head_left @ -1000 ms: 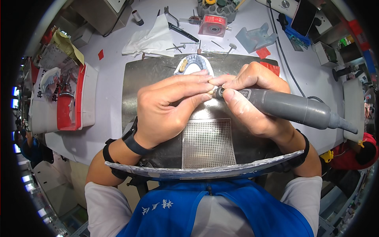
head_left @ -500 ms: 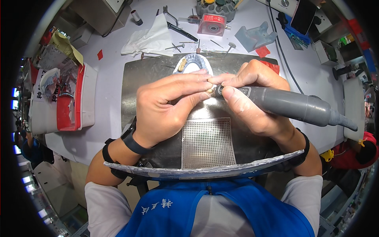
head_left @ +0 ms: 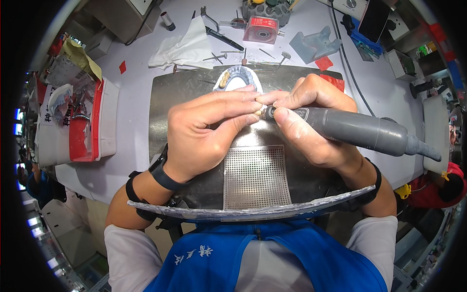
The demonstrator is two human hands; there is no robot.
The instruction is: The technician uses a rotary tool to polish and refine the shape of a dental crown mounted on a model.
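Dental model [head_left: 250, 76] on the metal plate [head_left: 160, 114], just behind the left hand [head_left: 199, 129].
Handpiece [head_left: 360, 129] in the right hand [head_left: 311, 119]; perforated grate [head_left: 256, 177] between hands and body; storage bin [head_left: 108, 119] left of the plate; behind the plate, paper tissue [head_left: 181, 51] left of rotary burs [head_left: 244, 62].

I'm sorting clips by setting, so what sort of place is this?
Probably a dental lab: there's a model of teeth, a grey handpiece in the right hand, and loose grinding bits behind.

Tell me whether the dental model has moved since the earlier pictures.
No visible shift: the dental model keeps the same place beyond the perforated metal plate, moving neither sideways nor nearer.
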